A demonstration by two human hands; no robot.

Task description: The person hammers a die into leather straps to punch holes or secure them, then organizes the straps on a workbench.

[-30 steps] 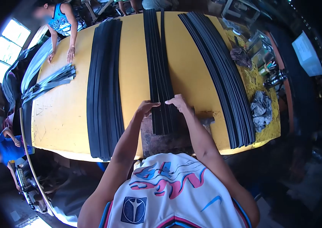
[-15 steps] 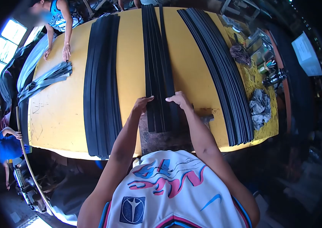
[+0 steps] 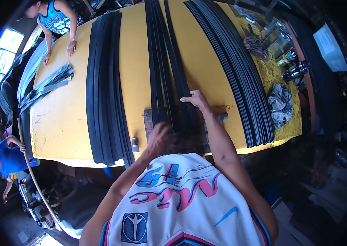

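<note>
Long black strips [image 3: 155, 53] run down the middle of the yellow table, fanned apart at their near ends over a dark board [image 3: 189, 144]. My left hand [image 3: 160, 137] is blurred by motion at the near end of these strips, and its fingers cannot be made out. Beside the rightmost strip [image 3: 176, 57] is my right hand [image 3: 194, 99], its thumb pointing left across the strip's edge and its other fingers curled. Whether it grips the strip is hard to tell.
Black strip bundles lie at left [image 3: 104, 82] and right [image 3: 239, 74] on the yellow table [image 3: 136, 82]. A hammer-like tool [image 3: 135, 144] is near the front edge. Two other people [image 3: 60, 18] [image 3: 11, 153] are at left. Crumpled plastic [image 3: 280, 104] lies at right.
My left hand has moved down toward me and off the strips' left edge. The middle strips have spread apart. My right hand has shifted slightly up and right.
</note>
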